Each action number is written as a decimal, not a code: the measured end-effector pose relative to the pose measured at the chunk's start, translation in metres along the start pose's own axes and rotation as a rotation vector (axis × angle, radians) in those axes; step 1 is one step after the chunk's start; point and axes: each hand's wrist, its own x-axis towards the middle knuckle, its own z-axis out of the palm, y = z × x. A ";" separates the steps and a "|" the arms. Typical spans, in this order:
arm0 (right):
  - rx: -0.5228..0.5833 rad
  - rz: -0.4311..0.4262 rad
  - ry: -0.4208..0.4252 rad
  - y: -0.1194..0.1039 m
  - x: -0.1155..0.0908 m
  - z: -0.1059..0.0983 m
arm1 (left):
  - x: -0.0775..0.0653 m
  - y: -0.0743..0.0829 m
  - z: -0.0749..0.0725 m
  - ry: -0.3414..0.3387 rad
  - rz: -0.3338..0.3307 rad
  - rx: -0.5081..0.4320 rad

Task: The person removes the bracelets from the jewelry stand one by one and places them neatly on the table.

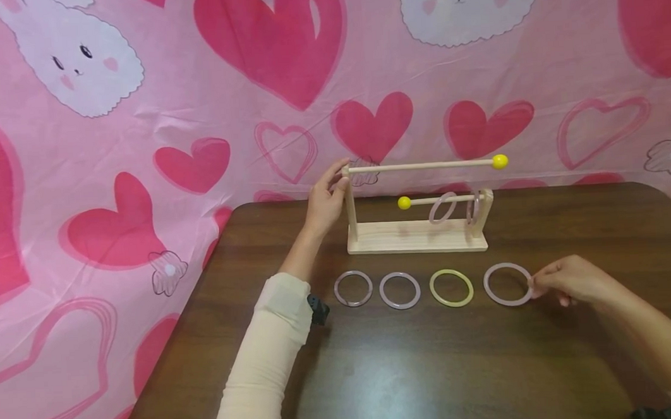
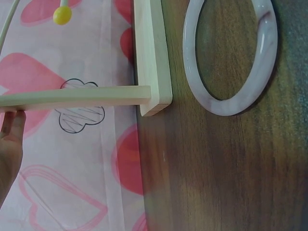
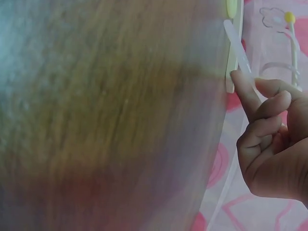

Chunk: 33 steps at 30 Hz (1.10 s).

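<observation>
Pale wood against pink hearts: a wooden stand [image 1: 417,237] sits toward the far edge of a dark table [image 1: 378,372], before a printed backdrop [image 1: 180,66]. The left hand [image 1: 328,200] grips the top of the tall post [image 1: 351,215] — a hold that likely keeps the frame from shifting. Well apart from it, the right hand [image 1: 578,279] pinches the edge of a pale lilac ring [image 1: 487,284] between thumb and finger, leaving most of its hoop free; whether that ring touches the table cannot be told. Three others lie in a row before the stand: a yellow ring [image 1: 433,290] nearest the pinched one, then a second lilac ring [image 1: 382,290], then a marbled ring [image 1: 336,290] — spaced apart, apparently so that each can be taken singly. Two pale rings [image 1: 431,214] hang on the lower rod [image 1: 417,201], one close to the short post [image 1: 485,207]. The upper rod [image 1: 424,166] carries none; its free end, tipped with a yellow knob [image 1: 500,161], points toward the right hand's side.
</observation>
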 end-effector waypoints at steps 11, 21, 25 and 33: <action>-0.016 0.041 0.020 0.004 0.003 0.006 | -0.008 0.030 -0.004 -0.009 -0.007 -0.001; -0.033 0.072 0.028 0.001 0.006 0.007 | -0.005 0.016 -0.004 0.004 0.008 -0.025; -0.058 0.082 0.038 0.001 0.006 0.006 | -0.001 0.000 -0.003 0.009 0.007 -0.028; -0.097 0.084 0.038 0.000 0.008 0.006 | 0.000 -0.003 -0.001 0.015 0.032 -0.014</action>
